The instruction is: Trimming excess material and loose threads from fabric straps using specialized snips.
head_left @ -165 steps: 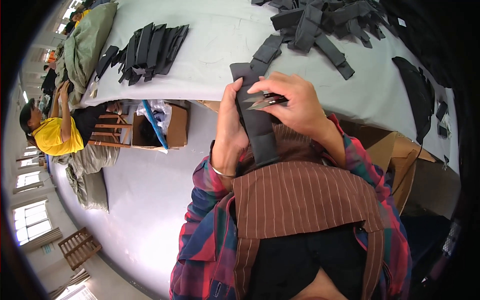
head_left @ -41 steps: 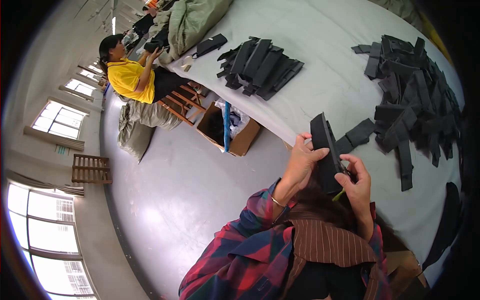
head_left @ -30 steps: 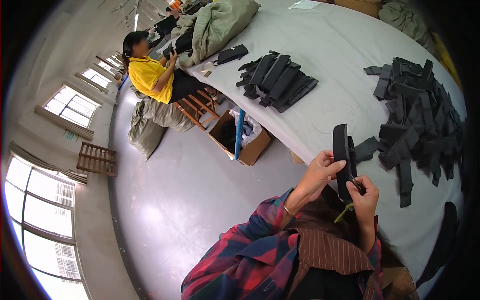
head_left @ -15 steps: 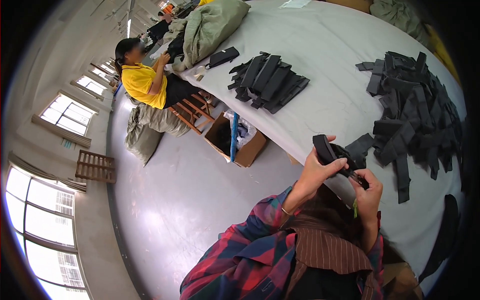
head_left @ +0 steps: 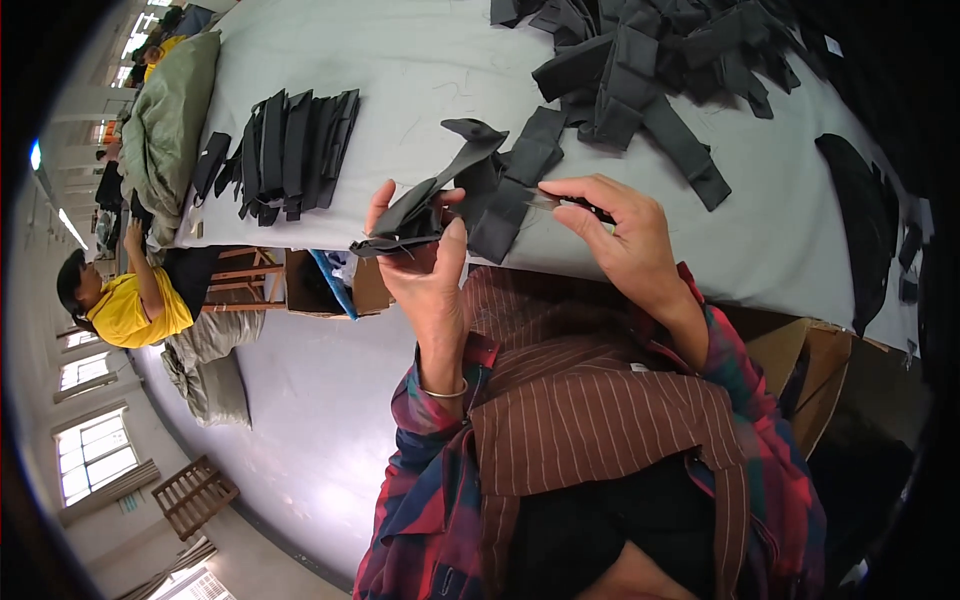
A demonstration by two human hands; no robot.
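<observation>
- Seen in the head view, the person's left hand (head_left: 425, 285) grasps a folded dark fabric strip (head_left: 425, 207), its fingers bent around the cloth and the thumb up on the near side.
- That strip is just above the near edge of the pale-covered table (head_left: 420, 110), one end pointing up and away, the other lying by the left fingers.
- The right hand (head_left: 635, 230) is beside it, apart from the strip; thumb and forefinger pinch a small metal cutting tool (head_left: 543, 199), its bright tip toward the left.
- Between the two hands, another flat dark strip (head_left: 518, 190) reaches from the table edge toward a loose, tangled pile (head_left: 630, 75) of the same kind.
- Over on the left of the table I see a neat overlapping row of dark strips (head_left: 290, 155), with a single dark piece (head_left: 210, 162) just beside it.
- Farther left lies a big green sack (head_left: 172, 105), and near it is a co-worker in a yellow shirt (head_left: 140, 305).
</observation>
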